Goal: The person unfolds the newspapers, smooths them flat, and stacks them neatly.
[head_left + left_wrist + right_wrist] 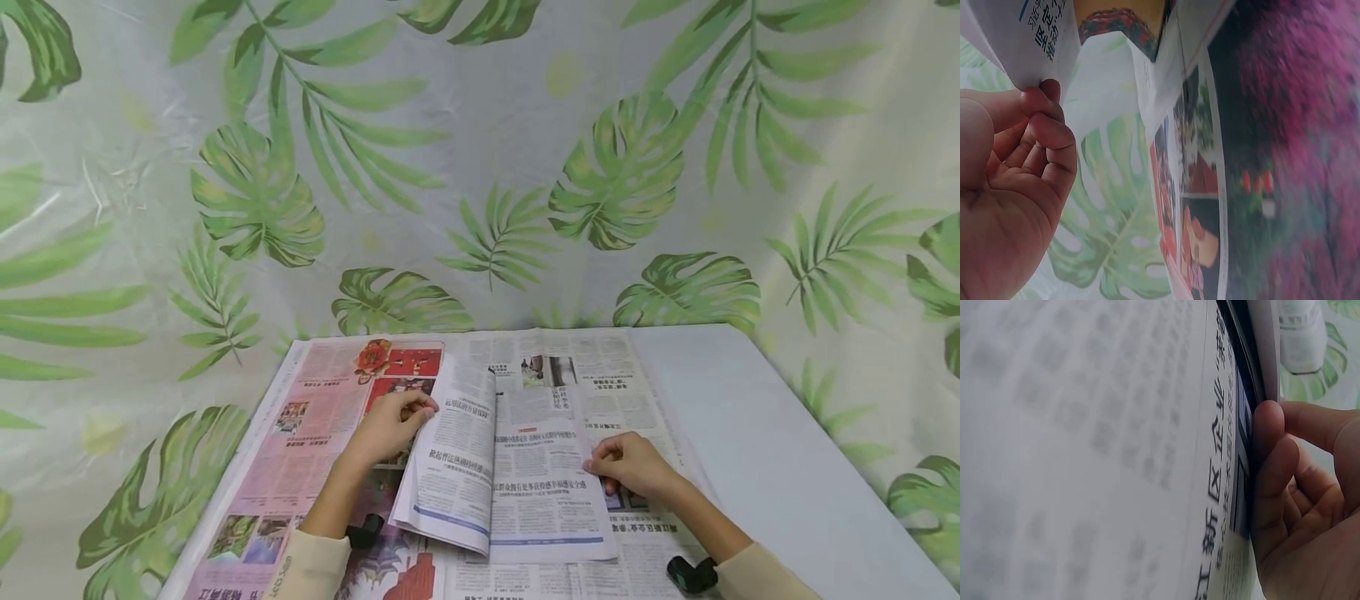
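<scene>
A folded newspaper lies partly opened on top of spread newspaper sheets, its left leaves lifted and curving up. My left hand pinches the outer edge of those raised leaves between thumb and fingers. In the left wrist view, the left hand holds a printed page corner clear of the sheets below. At the newspaper's right edge, my right hand pinches the margin with thumb and index finger. The right wrist view shows the right hand holding the edge of the pages just above the sheets.
Spread newspaper sheets, pink-tinted at left with colour pictures, cover much of the white table. A leaf-patterned curtain hangs behind the table's back edge. Small black devices sit at both wrists.
</scene>
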Tool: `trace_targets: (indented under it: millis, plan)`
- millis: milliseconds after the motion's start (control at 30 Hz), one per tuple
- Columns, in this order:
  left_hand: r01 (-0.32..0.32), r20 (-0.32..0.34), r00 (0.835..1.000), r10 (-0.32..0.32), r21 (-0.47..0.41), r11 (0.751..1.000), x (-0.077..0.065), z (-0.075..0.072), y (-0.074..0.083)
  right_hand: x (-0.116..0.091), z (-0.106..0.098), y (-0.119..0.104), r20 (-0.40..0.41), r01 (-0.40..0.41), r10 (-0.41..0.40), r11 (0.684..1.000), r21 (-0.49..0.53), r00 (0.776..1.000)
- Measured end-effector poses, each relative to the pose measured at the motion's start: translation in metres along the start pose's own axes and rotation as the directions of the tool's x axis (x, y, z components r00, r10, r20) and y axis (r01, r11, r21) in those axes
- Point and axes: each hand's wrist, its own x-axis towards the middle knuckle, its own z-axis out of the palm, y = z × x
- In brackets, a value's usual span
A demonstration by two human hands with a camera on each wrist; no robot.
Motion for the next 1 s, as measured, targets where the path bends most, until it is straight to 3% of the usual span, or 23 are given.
trace_targets:
  millis: [300, 633, 1000]
  plan:
    - [0.034, -0.020, 0.999, -0.035, -0.008, 0.999, -0.009, -0.012, -0.011, -0.007, -0.006, 0.006, -0.035, -0.004, 0.003, 1.000, -0.021, 0.999]
    - [0.051, -0.042, 0.998, -0.050, 0.015, 0.999, -0.018, -0.020, -0.015, -0.016, -0.016, 0.010, -0.006, -0.012, 0.012, 1.000, 0.013, 1.000]
    - [0.059, -0.025, 0.998, -0.058, 0.055, 0.997, -0.035, -0.031, -0.030, -0.024, -0.021, 0.015, -0.011, -0.020, 0.020, 0.999, -0.030, 1.000]
